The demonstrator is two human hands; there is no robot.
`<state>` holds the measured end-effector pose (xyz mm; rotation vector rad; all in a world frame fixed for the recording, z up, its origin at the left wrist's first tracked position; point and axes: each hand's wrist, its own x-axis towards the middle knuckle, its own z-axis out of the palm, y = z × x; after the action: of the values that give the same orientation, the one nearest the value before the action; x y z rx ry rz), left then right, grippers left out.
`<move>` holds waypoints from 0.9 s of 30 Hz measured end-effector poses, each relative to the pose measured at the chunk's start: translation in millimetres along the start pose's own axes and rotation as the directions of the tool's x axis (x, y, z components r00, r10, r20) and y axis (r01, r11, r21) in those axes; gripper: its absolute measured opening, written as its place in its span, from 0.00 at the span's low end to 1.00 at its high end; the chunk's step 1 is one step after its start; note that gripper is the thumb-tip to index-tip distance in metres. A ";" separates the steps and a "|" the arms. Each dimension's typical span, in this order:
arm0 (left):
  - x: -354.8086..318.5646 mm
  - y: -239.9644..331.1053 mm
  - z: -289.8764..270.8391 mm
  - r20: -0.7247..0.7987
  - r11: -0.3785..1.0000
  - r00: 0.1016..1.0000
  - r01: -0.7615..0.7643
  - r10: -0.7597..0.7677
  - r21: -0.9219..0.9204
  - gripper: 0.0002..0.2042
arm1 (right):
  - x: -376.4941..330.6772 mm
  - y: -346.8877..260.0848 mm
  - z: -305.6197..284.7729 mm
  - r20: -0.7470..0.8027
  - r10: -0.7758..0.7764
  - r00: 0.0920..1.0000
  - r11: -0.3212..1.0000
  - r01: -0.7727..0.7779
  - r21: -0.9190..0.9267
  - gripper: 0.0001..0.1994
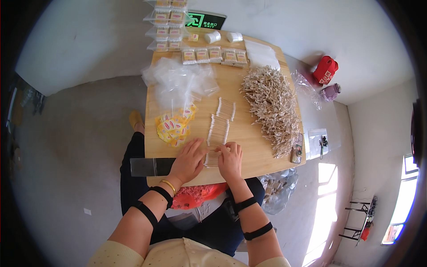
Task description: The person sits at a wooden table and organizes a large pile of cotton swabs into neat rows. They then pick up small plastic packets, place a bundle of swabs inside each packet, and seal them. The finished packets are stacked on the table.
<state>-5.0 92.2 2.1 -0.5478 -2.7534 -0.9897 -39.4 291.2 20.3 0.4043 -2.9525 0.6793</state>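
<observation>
L hand [189, 161]: palm down, fingers extended, tips by L ends of the near swab row [212, 161]. R hand [230, 158]: fingers bent, tips over same row's R side. Grip, both: can't tell if pinching swabs or only resting on them. Near swab row lies flat betw. hands, close to front edge of wooden surface [258, 155], partly hidden by fingers. Middle row [219, 130] & far row [226, 109] lie beyond it, far one offset to R. Loose swab heap [271, 107] on R; phone [296, 151] at its near end. On L: yellow cards [171, 128], scattered; clear bags [178, 80] piled behind. Dark strip [144, 167] juts past L edge. Back: filled swab packs [202, 55] lined up, white sheets [261, 54] to R.
</observation>
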 end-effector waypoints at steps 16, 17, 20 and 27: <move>2.7 2.6 0.1 0.124 0.992 0.991 -0.053 0.039 0.116 0.25 | -5.5 11.7 -15.1 0.016 0.058 0.998 0.987 -0.059 0.148 0.17; 2.5 0.8 -1.3 0.141 0.991 0.989 -0.053 0.035 0.123 0.26 | -9.5 12.9 -16.1 0.010 0.062 0.998 0.973 -0.063 0.222 0.18; 0.8 0.2 -7.5 0.139 0.999 0.990 -0.028 0.023 0.036 0.28 | -26.7 9.6 -23.1 0.043 0.031 0.999 0.960 -0.042 0.277 0.26; -12.8 7.1 5.1 0.135 0.952 0.990 -0.013 -0.030 0.305 0.42 | -49.8 16.3 -13.2 0.172 -0.129 0.977 0.992 0.128 0.014 0.43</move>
<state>9.4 96.8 -1.2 -0.5718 -2.9525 -0.5250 4.3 323.0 18.3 0.6808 -3.0507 0.6650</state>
